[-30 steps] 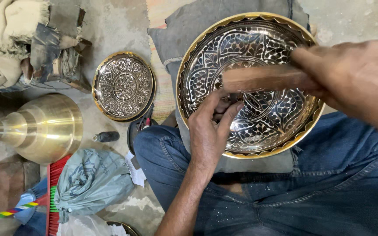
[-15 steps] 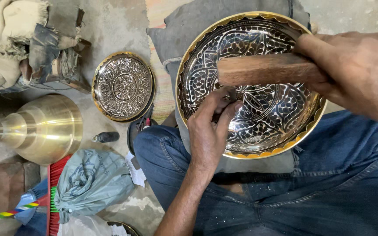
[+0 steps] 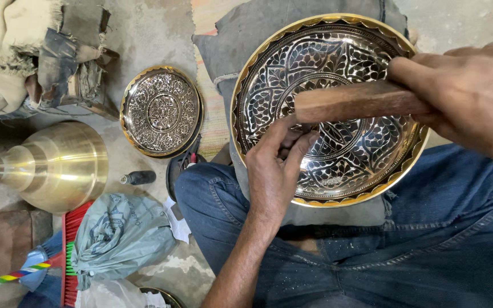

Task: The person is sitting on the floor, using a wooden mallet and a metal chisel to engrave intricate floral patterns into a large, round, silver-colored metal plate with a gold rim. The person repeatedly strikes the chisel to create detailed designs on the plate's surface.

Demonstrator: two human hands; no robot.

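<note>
Nearest the camera is the lap in blue jeans [image 3: 429, 245], dusted with pale specks, and the left forearm rising from the bottom edge. The left hand [image 3: 274, 171] rests on the near rim of the big plate [image 3: 338, 171], its fingers bent together and pinched over something small at their tips — what it is cannot be told, as the fingers hide it. The fingertips sit just under the end of the wooden block [image 3: 355, 101].

The plate lies on a grey cloth [image 3: 241, 40] over the knees, tilted a little toward the viewer; it is round, silvery, cut with leaf and flower patterns, with a scalloped gold rim. The right hand [image 3: 463, 94] comes in from the right edge, fingers closed around the block, which lies level across the plate's upper middle, its free end pointing left.

On the floor to the left, near to far: a broom [image 3: 67, 251] with red bristles and a striped handle, a grey-green bag [image 3: 115, 234], a small dark bottle [image 3: 138, 178] lying on its side, and a brass bell-shaped vessel [image 3: 58, 165] on its side. Beyond these sits a small plate [image 3: 162, 111] of the same patterned kind, just beside the cloth — and farthest off, a heap of worn rags [image 3: 29, 51] in the upper left corner.
</note>
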